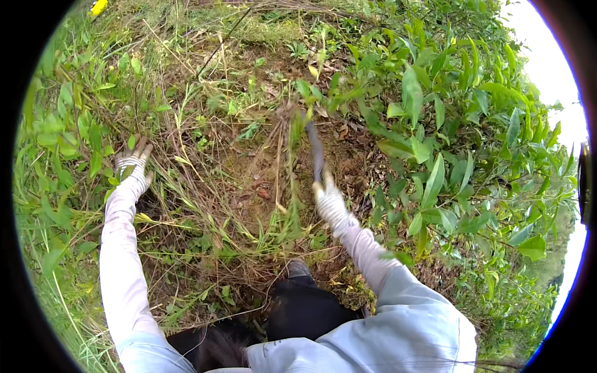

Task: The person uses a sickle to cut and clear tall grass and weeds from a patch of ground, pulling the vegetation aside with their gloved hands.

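Observation:
My right hand (325, 189), in a pale knit glove with tan fingers, grips the dark shaft of a hand tool (316, 149). The shaft points away from me over bare soil (252, 186). Its far end is blurred behind leaves, so the tool's head cannot be made out. Just left of that end is a blurred clump of pulled weeds (285, 121), with dry stems and green leaves trailing towards me. On the left, my gloved left hand (134, 161) rests among leafy stems (95, 140), fingers spread, with nothing seen in its grasp.
Dense leafy bushes (433, 177) crowd the right side of the slope. Dry grass and cut stems (205, 219) lie between my arms. A thin dark stick (224, 44) slants across the upper part. My shoe (297, 268) stands below the soil patch. Something yellow (98, 7) shows at upper left.

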`<state>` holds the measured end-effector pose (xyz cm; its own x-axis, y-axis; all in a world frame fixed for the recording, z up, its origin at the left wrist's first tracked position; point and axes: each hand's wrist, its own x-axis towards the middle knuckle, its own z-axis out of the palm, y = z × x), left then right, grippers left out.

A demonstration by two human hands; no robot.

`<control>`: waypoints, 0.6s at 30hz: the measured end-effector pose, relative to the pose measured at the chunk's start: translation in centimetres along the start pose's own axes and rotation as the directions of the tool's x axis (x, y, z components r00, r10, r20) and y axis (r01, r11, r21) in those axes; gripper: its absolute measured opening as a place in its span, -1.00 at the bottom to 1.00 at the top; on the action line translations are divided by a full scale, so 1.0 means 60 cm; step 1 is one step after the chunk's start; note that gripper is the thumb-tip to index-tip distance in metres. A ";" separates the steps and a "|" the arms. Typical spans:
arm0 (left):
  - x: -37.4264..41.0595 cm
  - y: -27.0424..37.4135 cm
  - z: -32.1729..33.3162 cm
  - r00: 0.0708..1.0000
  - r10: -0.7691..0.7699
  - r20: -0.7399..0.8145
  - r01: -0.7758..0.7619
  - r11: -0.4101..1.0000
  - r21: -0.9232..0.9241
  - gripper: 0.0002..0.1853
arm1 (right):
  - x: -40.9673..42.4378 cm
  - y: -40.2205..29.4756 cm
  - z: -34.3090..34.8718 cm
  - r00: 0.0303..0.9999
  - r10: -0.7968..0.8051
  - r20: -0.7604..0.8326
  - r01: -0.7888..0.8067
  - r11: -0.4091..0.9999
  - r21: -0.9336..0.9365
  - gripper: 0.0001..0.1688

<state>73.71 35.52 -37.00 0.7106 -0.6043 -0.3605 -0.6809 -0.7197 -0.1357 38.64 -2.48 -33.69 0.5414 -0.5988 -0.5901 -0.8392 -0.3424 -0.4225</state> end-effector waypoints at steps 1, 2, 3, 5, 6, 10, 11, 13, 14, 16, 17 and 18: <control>0.002 0.005 -0.001 1.000 0.009 -0.007 -0.009 1.000 -0.009 -0.10 | 0.029 -0.002 -0.023 0.994 -0.014 -0.112 0.022 0.997 0.072 -0.22; 0.004 0.008 0.002 0.999 0.030 -0.020 -0.030 1.000 -0.007 -0.10 | 0.062 -0.010 -0.043 0.982 -0.002 -0.190 0.028 0.990 0.135 -0.29; -0.002 0.003 -0.001 1.000 0.021 -0.022 -0.021 1.000 -0.003 -0.10 | 0.100 -0.032 -0.061 0.975 0.037 -0.221 0.004 0.983 0.184 -0.35; -0.015 -0.017 -0.003 0.999 -0.002 -0.033 0.002 1.000 0.003 -0.10 | 0.182 -0.093 -0.083 0.968 0.143 -0.206 -0.091 0.966 0.243 -0.41; -0.021 -0.012 -0.023 0.999 -0.035 0.014 0.035 0.999 -0.016 -0.12 | 0.224 -0.116 -0.087 0.966 0.192 -0.174 -0.148 0.960 0.238 -0.41; 0.009 0.094 -0.101 0.968 -0.174 0.180 0.151 0.980 0.130 -0.22 | 0.405 -0.060 -0.079 0.996 0.039 -0.083 -0.047 0.994 -0.099 -0.43; 0.016 0.152 -0.135 0.930 -0.253 0.266 0.217 0.963 0.159 -0.24 | 0.415 -0.050 -0.054 0.994 0.026 -0.105 -0.035 0.995 -0.090 -0.45; 0.013 0.286 -0.240 0.931 -0.203 0.302 0.258 0.954 -0.153 -0.19 | 0.418 -0.017 -0.010 0.988 0.034 -0.148 -0.046 0.996 -0.078 -0.44; 0.018 0.350 -0.246 0.965 -0.190 0.180 0.242 0.908 -0.341 -0.12 | 0.410 -0.029 0.015 0.990 0.022 -0.143 -0.030 0.998 -0.054 -0.43; 0.033 0.474 -0.250 0.988 -0.140 -0.068 0.061 0.751 -0.657 0.08 | 0.401 -0.048 0.051 0.994 -0.010 -0.107 0.004 0.998 -0.056 -0.40; 0.038 0.544 -0.257 0.991 -0.131 0.029 0.108 0.650 -0.753 0.11 | 0.419 -0.026 0.049 0.996 -0.031 -0.089 0.022 0.995 -0.098 -0.40; 0.054 0.583 -0.255 0.953 -0.157 0.259 0.303 0.471 -0.828 0.11 | 0.436 -0.028 0.053 0.995 -0.073 -0.065 0.064 0.990 -0.122 -0.40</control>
<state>54.93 3.13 -28.79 0.7385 -0.3743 -0.5609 0.0410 -0.8053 0.5915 54.37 -15.26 -50.61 0.5964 -0.6184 -0.5117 -0.8026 -0.4662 -0.3721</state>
